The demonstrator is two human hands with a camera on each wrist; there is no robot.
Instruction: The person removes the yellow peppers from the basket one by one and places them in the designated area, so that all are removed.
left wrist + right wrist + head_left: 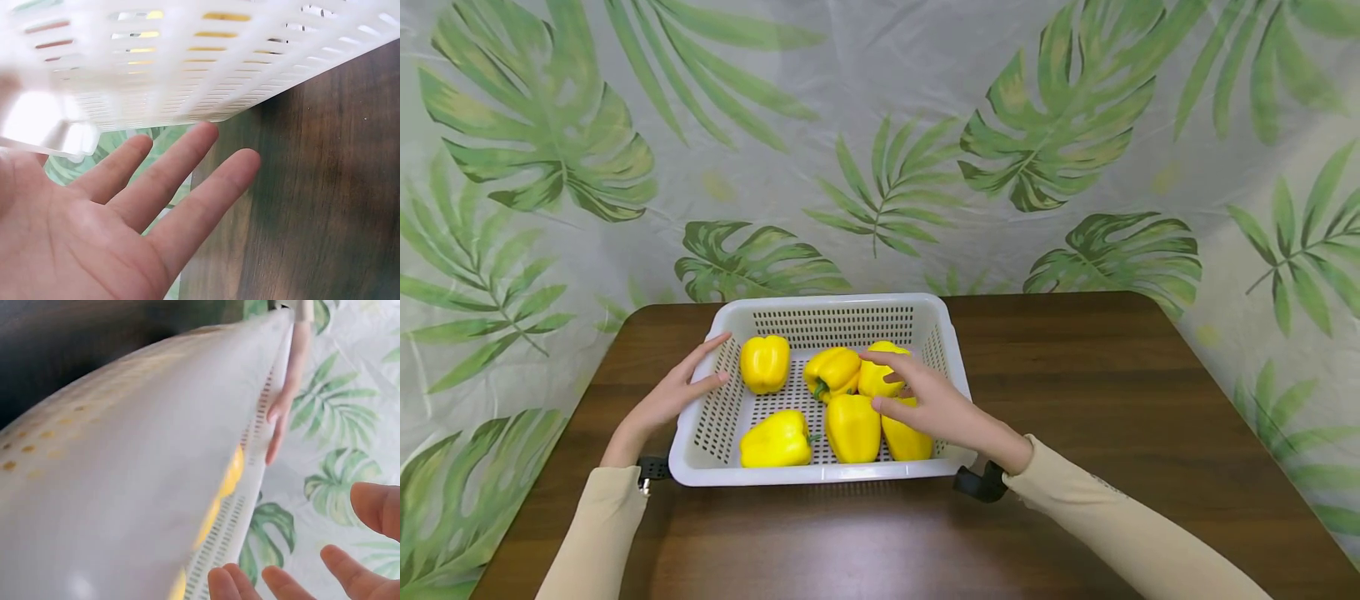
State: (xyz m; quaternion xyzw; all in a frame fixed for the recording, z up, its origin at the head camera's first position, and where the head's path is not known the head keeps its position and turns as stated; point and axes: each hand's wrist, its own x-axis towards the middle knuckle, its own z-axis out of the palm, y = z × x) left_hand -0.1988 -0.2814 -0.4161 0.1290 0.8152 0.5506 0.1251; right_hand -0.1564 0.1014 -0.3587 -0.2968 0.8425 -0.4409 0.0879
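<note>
A white perforated plastic basket (pixel 880 472) stands on the table with several yellow bell peppers inside. At its left rim is my left hand (pixel 673 392), the thumb and a finger reaching over the edge; in the left wrist view the other fingers (pixel 181 212) stretch straight along the outer wall. My right hand (pixel 936 404) hovers over the right side with loosely spread fingers, partly covering a back pepper (pixel 880 379) and a front-right pepper (pixel 906 435). Nearest the left hand are an upright pepper (pixel 765 364) and a pepper lying on its side (pixel 775 439).
The dark wooden table (pixel 1090 400) extends to the right of the basket and in front of it. Behind it hangs a pale cloth with green leaf print (pixel 895 192). Black wrist straps (pixel 981 483) sit on both wrists.
</note>
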